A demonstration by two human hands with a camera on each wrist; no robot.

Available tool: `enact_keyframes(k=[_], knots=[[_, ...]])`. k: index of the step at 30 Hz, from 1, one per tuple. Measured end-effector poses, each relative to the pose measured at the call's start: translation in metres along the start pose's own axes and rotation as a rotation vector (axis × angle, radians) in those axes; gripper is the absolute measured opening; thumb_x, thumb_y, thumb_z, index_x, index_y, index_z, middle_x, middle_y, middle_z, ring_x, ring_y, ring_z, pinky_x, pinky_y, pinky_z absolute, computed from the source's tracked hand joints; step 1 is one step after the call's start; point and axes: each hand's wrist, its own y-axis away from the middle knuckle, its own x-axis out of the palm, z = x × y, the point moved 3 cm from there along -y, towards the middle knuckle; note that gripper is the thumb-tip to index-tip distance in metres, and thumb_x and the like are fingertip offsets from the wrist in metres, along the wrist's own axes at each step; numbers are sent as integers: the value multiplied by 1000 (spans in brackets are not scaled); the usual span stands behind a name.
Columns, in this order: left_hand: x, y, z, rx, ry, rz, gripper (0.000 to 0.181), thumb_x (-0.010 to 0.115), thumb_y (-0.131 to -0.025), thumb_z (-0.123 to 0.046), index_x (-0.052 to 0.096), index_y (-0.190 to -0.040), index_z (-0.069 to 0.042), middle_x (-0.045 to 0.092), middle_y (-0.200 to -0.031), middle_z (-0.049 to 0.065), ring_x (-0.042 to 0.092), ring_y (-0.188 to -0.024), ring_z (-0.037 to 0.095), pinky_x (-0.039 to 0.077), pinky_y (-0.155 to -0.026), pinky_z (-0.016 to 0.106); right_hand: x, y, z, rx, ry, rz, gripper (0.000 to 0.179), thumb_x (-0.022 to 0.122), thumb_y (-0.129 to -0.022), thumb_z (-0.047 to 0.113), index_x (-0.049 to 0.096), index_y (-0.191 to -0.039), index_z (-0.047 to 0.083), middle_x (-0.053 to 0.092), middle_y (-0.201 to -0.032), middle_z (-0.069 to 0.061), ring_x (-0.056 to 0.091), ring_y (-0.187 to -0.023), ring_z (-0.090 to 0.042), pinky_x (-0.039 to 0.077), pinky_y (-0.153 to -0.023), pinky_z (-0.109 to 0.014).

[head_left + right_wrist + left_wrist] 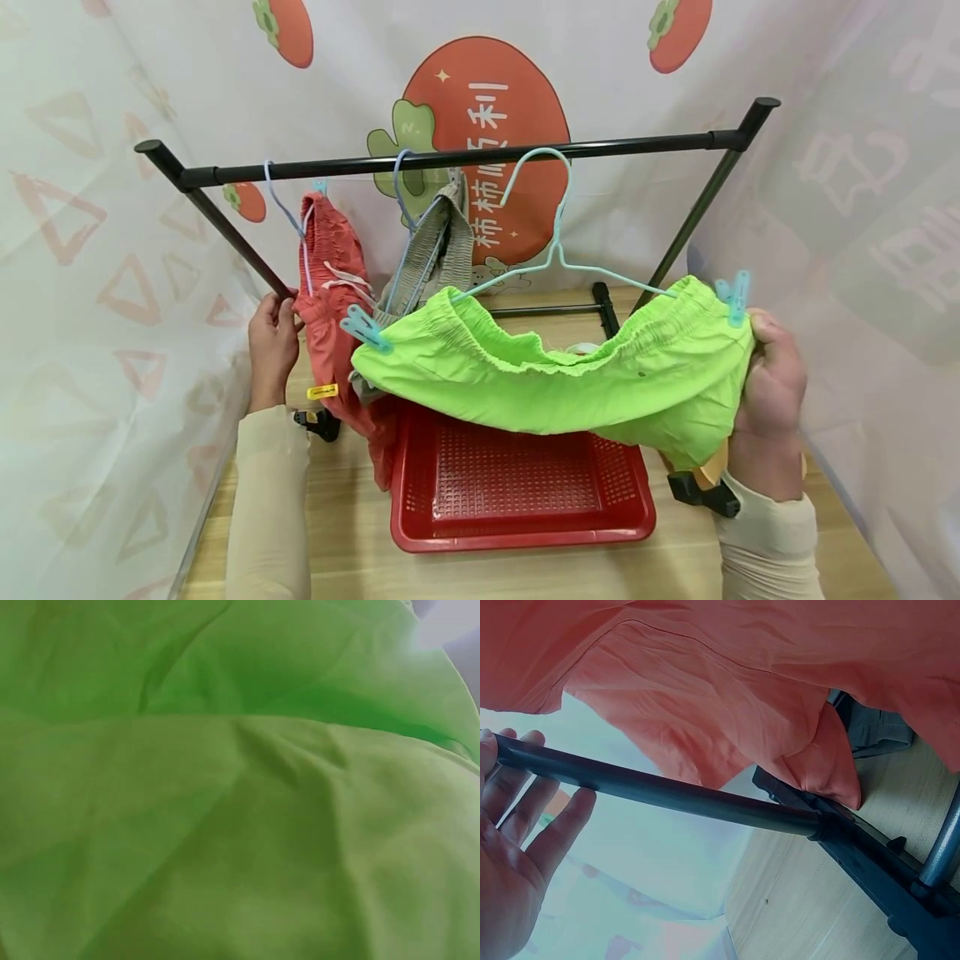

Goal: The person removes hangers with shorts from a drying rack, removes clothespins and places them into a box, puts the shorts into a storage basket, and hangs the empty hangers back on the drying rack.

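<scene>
Bright green shorts (540, 400) hang spread on a light blue hanger (557, 250), a blue clothespin (365, 327) at one waist end and another clothespin (738, 298) at the other. My right hand (776, 383) grips the right end of the shorts, just below the clothespin. The hanger's hook overlaps the black rail (637, 145) in the head view. My left hand (272, 346) holds the left post (652, 787) of the clothes rack, thumb and fingers around it in the left wrist view. Green cloth (225, 825) fills the right wrist view, hiding that hand.
Red trousers (337, 333) and a grey garment (435, 250) hang from blue hangers on the rail's left half. Beneath the green shorts, a red plastic basket (525, 537) stands on the wooden table (352, 542). White printed cloth surrounds the space at the back and sides.
</scene>
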Motion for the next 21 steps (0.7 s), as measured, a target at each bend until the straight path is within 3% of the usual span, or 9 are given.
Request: enact_keyframes(k=[5,7,12,17,21], knots=[[0,-1,1,-6,12,-4,38,48,-111,-24,59,-130,6,64,-117,9,60,-99,6,54,-81,18,5,-1,-7,26,-17,71,22,50,-104,3,57,-89,-12,57,-90,-15,58,-90,-22,52,-83,-26],[0,2,-7,-15,11,2,38,48,-111,-22,58,-131,9,63,-119,12,60,-100,4,54,-82,17,5,-2,-10,34,-21,100,23,49,-104,3,57,-89,-12,57,-89,-15,59,-88,-22,53,-81,-27],[1,3,-11,-30,25,8,38,47,-111,-19,56,-131,12,63,-119,10,60,-101,2,54,-83,19,-1,-3,-16,37,56,145,25,47,-106,6,60,-92,-10,59,-92,-14,59,-87,-20,53,-81,-26],[1,-1,0,-19,10,1,37,47,-111,-19,57,-131,10,64,-123,15,60,-101,2,54,-80,16,-6,-3,-20,33,147,134,29,42,-107,6,63,-93,-6,55,-93,-12,57,-87,-17,51,-81,-23],[0,-2,2,-17,0,-3,37,47,-111,-22,59,-131,6,65,-126,19,62,-101,4,54,-79,17,-10,-3,-24,58,141,186,32,37,-109,7,62,-90,-4,53,-91,-10,57,-83,-17,52,-77,-23]])
